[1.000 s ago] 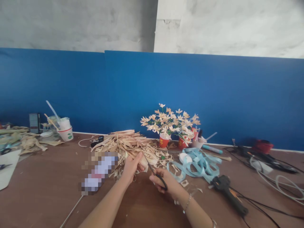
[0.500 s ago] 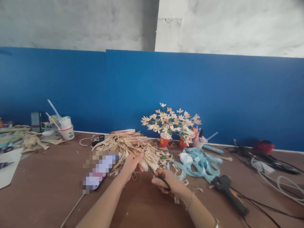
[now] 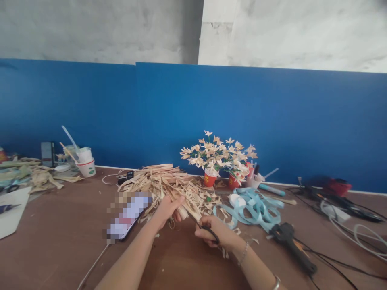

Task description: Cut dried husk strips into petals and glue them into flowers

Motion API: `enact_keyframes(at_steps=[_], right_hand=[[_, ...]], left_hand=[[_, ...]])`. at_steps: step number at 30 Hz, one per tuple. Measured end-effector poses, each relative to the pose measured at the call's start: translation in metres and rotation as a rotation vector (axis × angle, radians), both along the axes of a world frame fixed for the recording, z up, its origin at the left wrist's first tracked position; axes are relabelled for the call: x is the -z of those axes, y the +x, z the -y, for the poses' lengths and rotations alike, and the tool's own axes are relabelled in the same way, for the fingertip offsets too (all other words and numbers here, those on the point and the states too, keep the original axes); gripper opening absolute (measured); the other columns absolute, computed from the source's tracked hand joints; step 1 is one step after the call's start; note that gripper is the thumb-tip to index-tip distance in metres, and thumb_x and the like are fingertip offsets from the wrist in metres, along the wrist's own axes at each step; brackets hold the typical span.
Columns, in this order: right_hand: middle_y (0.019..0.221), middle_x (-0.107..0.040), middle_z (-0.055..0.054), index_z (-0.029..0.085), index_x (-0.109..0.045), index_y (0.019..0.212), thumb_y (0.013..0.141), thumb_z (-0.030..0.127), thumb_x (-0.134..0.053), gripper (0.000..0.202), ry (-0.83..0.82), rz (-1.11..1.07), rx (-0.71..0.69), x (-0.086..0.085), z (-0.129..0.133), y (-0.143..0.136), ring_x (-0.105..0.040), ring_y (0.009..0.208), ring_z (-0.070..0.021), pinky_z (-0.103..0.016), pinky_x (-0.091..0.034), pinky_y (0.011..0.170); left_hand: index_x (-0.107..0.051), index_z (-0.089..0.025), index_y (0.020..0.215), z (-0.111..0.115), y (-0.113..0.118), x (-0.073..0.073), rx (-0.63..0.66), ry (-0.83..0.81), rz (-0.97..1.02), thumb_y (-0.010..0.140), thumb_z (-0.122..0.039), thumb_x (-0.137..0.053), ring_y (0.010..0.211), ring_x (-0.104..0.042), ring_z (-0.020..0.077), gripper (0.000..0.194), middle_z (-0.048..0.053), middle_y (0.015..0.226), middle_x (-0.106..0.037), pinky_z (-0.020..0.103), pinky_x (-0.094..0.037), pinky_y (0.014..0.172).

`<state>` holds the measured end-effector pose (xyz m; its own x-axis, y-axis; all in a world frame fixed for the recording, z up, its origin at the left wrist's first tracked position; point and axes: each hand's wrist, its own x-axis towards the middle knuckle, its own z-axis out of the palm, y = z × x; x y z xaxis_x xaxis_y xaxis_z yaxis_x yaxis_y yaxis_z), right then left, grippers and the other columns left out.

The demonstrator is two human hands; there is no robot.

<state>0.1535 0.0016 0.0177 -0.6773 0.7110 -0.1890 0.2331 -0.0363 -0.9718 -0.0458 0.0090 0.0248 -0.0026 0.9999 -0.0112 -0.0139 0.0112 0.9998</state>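
My left hand (image 3: 170, 208) is closed on a piece of pale dried husk (image 3: 182, 212), held over the table in front of the pile. In my right hand (image 3: 216, 230) is a pair of scissors (image 3: 209, 230) with dark handles, the fingers wrapped round the loops. The blades point up and left and meet the husk in the left hand; how far apart they stand I cannot make out. Behind both hands spreads a heap of dried husk strips (image 3: 157, 176). Small husk scraps lie under the right hand.
A phone (image 3: 130, 215) with a cable lies left of my arm. Cream flowers (image 3: 211, 151) stand in red cups at the back. To the right are tangled blue ribbon (image 3: 256, 207), a black glue gun (image 3: 292, 245) and cords. A white cup (image 3: 86, 168) stands far left.
The scissors and my right hand have shifted very slightly right. My left hand still grips the husk, nearly in the same place. The view has moved a little.
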Motion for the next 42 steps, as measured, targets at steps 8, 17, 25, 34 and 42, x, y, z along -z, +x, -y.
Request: enact_keyframes(at_steps=[8, 17, 25, 34, 42], right_hand=[[0.044, -0.041, 0.009, 0.016, -0.053, 0.069, 0.065, 0.043, -0.069, 0.032, -0.016, 0.087, -0.026, 0.006, -0.005, 0.008, -0.033, 0.034, -0.003, -0.014, -0.022, 0.031], [0.046, -0.048, 0.007, 0.015, -0.059, 0.071, 0.065, 0.044, -0.069, 0.031, 0.047, 0.176, -0.041, 0.007, -0.009, 0.012, -0.035, 0.033, -0.0041, -0.016, -0.025, 0.032], [0.044, -0.051, 0.006, 0.015, -0.06, 0.075, 0.066, 0.042, -0.067, 0.029, 0.037, 0.211, -0.027, 0.005, -0.008, 0.012, -0.04, 0.033, -0.0049, -0.014, -0.028, 0.031], [0.044, -0.052, 0.006, 0.015, -0.058, 0.078, 0.066, 0.041, -0.067, 0.03, 0.033, 0.197, -0.022, 0.006, -0.008, 0.015, -0.041, 0.032, -0.0052, -0.014, -0.029, 0.03], [0.045, -0.05, 0.006, 0.015, -0.06, 0.074, 0.066, 0.041, -0.067, 0.028, 0.069, 0.212, -0.044, 0.004, -0.007, 0.012, -0.039, 0.033, -0.0053, -0.015, -0.026, 0.032]], left_hand=[[-0.058, -0.014, 0.063, -0.001, -0.004, 0.007, 0.08, -0.073, -0.057, 0.067, -0.054, -0.062, 0.029, -0.052, 0.0131, 0.041, 0.004, 0.039, -0.059, 0.018, -0.033, 0.028], [-0.059, -0.015, 0.064, 0.0, -0.005, 0.01, 0.107, -0.078, -0.067, 0.067, -0.051, -0.063, 0.03, -0.052, 0.0141, 0.037, 0.006, 0.042, -0.062, 0.018, -0.032, 0.027], [-0.061, -0.015, 0.061, -0.002, -0.005, 0.009, 0.042, -0.075, -0.102, 0.067, -0.051, -0.063, 0.029, -0.052, 0.0144, 0.036, 0.005, 0.04, -0.06, 0.019, -0.033, 0.028], [-0.058, -0.017, 0.058, -0.003, -0.007, 0.006, -0.079, -0.021, -0.1, 0.069, -0.05, -0.06, 0.029, -0.05, 0.014, 0.035, 0.002, 0.037, -0.056, 0.019, -0.031, 0.029], [-0.057, -0.017, 0.057, -0.002, -0.007, 0.007, -0.045, -0.025, -0.13, 0.068, -0.053, -0.059, 0.028, -0.049, 0.014, 0.037, 0.001, 0.035, -0.055, 0.02, -0.032, 0.029]])
